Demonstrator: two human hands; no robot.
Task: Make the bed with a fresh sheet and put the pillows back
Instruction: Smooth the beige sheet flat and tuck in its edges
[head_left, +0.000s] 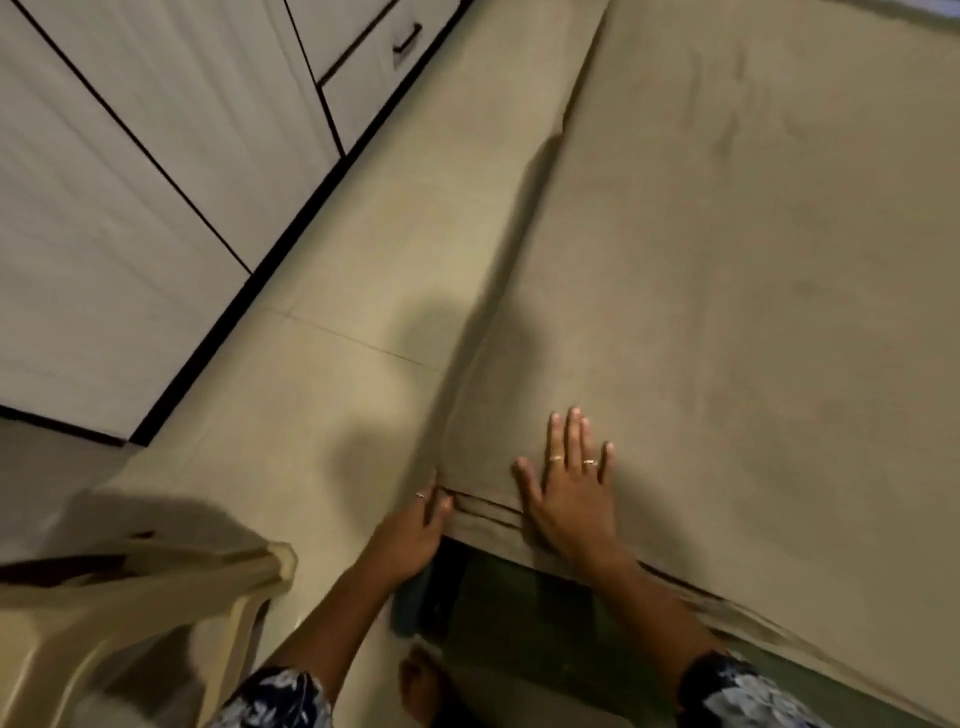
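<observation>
A plain beige sheet (727, 260) is spread flat over the bed, which fills the right half of the view. Its near left corner hangs in folds over the mattress edge. My right hand (569, 493) lies flat on top of the sheet at that corner, fingers spread. My left hand (415, 525) is at the side of the same corner, fingertips pressed against the folded hem; whether it pinches the cloth I cannot tell. A dark green mattress side (545, 613) shows below the hem. No pillows are in view.
A beige plastic chair (156, 597) stands at the lower left, close to the bed corner. White wardrobe doors with dark trim (130, 208) run along the left. A narrow strip of tiled floor (337, 312) lies between wardrobe and bed. My bare foot (421, 686) is below.
</observation>
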